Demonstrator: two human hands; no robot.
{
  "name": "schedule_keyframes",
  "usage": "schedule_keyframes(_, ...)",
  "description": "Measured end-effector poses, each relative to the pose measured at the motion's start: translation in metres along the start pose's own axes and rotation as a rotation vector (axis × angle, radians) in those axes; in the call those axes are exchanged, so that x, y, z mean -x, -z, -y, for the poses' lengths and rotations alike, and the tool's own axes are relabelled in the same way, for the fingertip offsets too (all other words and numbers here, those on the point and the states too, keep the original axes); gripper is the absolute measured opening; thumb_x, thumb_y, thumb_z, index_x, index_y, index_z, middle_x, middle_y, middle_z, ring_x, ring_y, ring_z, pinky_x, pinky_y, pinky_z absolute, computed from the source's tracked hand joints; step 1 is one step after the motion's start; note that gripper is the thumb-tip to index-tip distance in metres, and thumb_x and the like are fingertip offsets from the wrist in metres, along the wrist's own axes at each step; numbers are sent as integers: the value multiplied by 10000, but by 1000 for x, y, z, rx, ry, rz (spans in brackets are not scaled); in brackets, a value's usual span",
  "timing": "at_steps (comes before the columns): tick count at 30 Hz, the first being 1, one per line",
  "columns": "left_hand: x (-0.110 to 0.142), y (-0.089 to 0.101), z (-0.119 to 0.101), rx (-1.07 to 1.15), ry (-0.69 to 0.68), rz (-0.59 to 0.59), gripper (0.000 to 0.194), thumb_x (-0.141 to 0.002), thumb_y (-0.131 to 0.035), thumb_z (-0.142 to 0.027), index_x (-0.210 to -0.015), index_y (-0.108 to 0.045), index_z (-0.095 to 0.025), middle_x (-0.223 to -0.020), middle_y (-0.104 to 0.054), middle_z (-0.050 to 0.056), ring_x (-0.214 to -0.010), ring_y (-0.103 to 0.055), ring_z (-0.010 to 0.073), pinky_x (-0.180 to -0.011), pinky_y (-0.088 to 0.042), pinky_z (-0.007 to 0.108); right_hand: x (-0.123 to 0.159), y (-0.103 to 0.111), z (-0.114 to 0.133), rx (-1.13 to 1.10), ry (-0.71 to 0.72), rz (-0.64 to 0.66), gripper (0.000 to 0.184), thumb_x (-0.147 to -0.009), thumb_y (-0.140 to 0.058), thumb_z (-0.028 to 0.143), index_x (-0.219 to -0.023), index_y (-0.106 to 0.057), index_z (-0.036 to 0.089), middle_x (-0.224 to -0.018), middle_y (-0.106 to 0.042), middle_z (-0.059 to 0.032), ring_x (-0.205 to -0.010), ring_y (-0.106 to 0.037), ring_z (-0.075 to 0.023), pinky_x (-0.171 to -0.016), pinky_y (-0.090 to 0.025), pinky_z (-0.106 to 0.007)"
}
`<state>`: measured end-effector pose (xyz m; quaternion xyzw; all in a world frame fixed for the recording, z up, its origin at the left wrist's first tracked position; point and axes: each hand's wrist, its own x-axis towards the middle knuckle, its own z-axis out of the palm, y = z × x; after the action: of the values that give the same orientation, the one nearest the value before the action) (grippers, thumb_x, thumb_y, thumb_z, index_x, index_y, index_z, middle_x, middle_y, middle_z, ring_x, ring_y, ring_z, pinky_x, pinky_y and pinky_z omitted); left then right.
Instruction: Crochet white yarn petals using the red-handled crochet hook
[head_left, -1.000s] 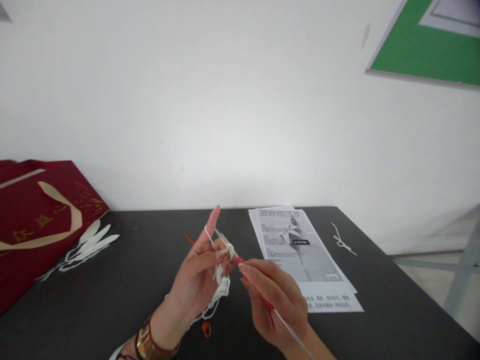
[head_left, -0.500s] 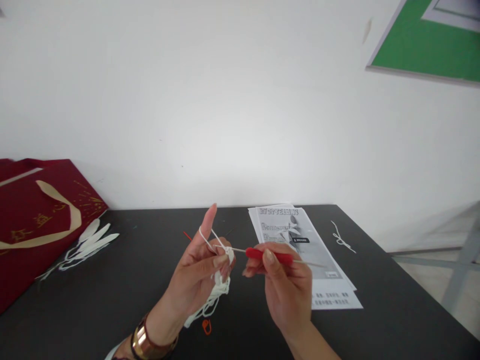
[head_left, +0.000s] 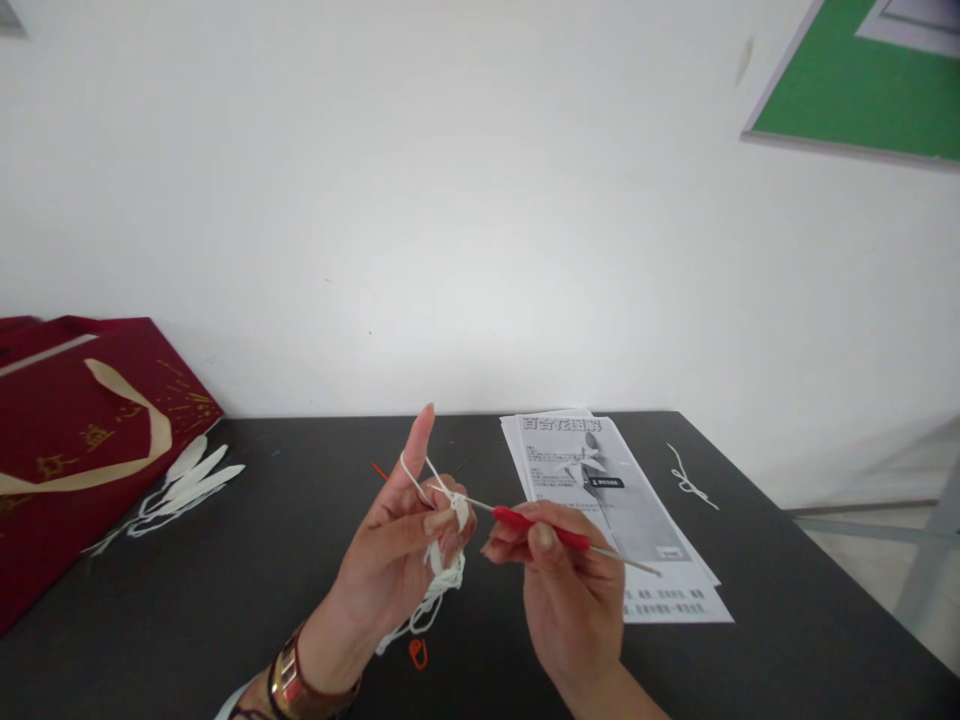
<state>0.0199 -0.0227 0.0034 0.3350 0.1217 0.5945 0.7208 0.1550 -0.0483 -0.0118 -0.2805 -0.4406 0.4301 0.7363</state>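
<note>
At 7 o'clock, I see L hand (head_left: 401,545) pinching white crochet pc. (head_left: 460,510), prob. soft/light: hold edge; at 5, R hand (head_left: 574,580) pinching hook (head_left: 511,517), prob. stiff: hold red handle (head_left: 571,538).

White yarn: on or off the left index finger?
On: the white yarn loops around the left hand's raised index finger.

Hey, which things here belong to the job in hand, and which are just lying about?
In use:
red-handled hook (right hand)
white yarn, small white piece (left hand)

Apparently lying about:
maroon bag
petal-shaped pieces
printed sheets
orange clip
white string
</note>
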Motion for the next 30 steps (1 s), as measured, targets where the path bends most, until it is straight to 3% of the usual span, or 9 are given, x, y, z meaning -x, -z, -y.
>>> schedule_keyframes(2, 0, 1, 0, -20, -20, -15, 832, -811, -637, -104, -1507, -277, -383, -624, -548, -45, -578, -489, 111, -579, -393, 234, 2, 2, 2, 108, 85, 32, 210, -903, -609, 156, -993, -756, 276, -797, -776, -36, -652, -733, -182, -569, -627, -294)
schedule_keyframes(5, 2, 1, 2, -96, -60, -47, 835, -834, -635, -108, -1506, -251, -419, -674, -587, -36, -617, -512, 116, -587, -412, 228, 6, 11, 7, 490, 420, 211, 425, -788, -676, 28, -1124, -729, 284, -980, -781, -79, -803, -748, -226, -662, -631, -320)
schedule_keyframes(8, 3, 0, 3, -128, -97, -73, 844, -840, -640, -103, -1499, -243, -449, -704, -603, -37, -637, -523, 113, -605, -422, 221, 6, 16, 7, 553, 471, 251, 512, -769, -663, -19, -1177, -701, 288, -999, -778, -78, -837, -745, -221, -698, -627, -316)
schedule_keyframes(12, 1, -4, 0, -34, -29, -59, 826, -815, -651, -107, -1501, -289, -388, -649, -569, -42, -596, -498, 111, -598, -414, 234, 0, 7, 3, 105, 119, 98, 235, -894, -619, 139, -995, -757, 298, -879, -777, -34, -740, -741, -177, -629, -627, -289)
schedule_keyframes(16, 0, 0, -3, 4, 48, 16, 887, -786, -670, -121, -1523, -236, -360, -630, -540, -47, -576, -490, 110, -572, -389, 230, -11, -2, 2, -234, -307, 24, 121, -833, -732, 314, -870, -767, 205, -697, -771, -33, -553, -716, -131, -513, -591, -187)
schedule_keyframes(21, -2, 8, -4, -133, 27, 37, 866, -822, -653, -112, -1520, -224, -389, -671, -570, -41, -588, -506, 104, -573, -392, 225, -21, 0, 7, -246, -460, -27, 179, -784, -778, 337, -840, -761, 168, -663, -765, -38, -504, -695, -115, -495, -588, -175)
schedule_keyframes(23, -3, 9, -3, -165, 2, 13, 854, -821, -660, -102, -1514, -251, -385, -705, -585, -37, -596, -522, 97, -570, -400, 215, -19, 3, 9, -135, -360, -26, 158, -818, -744, 325, -862, -762, 175, -664, -763, -38, -511, -704, -133, -504, -602, -204)
schedule_keyframes(26, -4, 7, 0, -181, -5, -37, 849, -831, -650, -89, -1514, -247, -390, -732, -605, -32, -607, -533, 93, -590, -419, 211, -11, 7, 11, 173, -49, 8, 129, -891, -648, 206, -951, -760, 233, -752, -781, -29, -585, -735, -155, -569, -627, -244)
schedule_keyframes(30, -2, 1, 2, -105, 41, -96, 830, -838, -604, -52, -1519, -248, -366, -669, -591, -30, -601, -519, 100, -601, -429, 210, 0, 17, 14, 689, 488, 294, 537, -812, -638, 14, -1268, -633, 296, -1013, -783, -63, -861, -756, -219, -732, -634, -304)
